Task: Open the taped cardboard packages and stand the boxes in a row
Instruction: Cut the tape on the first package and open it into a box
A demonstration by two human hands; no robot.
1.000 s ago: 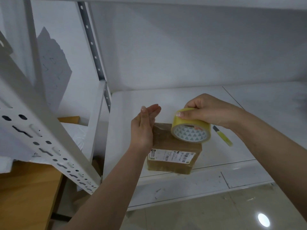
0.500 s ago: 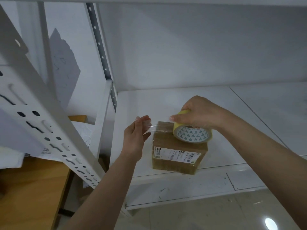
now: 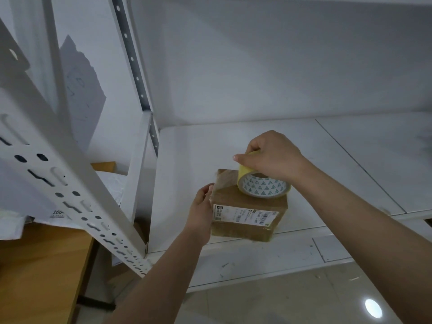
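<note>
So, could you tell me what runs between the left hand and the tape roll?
In the head view, a clear tape strip spans from the left hand to the roll.

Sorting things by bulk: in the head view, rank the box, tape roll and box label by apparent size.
1. Box, clearly largest.
2. Tape roll and label: they look about alike, and the right hand covers part of the roll, so I won't rank them.

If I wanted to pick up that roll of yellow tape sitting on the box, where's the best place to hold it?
Hold the tape roll by its outer yellow band, coming from above, as the right hand does now. It sits on the cardboard box with its open core tilted toward the camera, so the curved rim is free for a thumb-and-fingers grip. A clear strip runs from it to the left hand, so lift gently.
</note>
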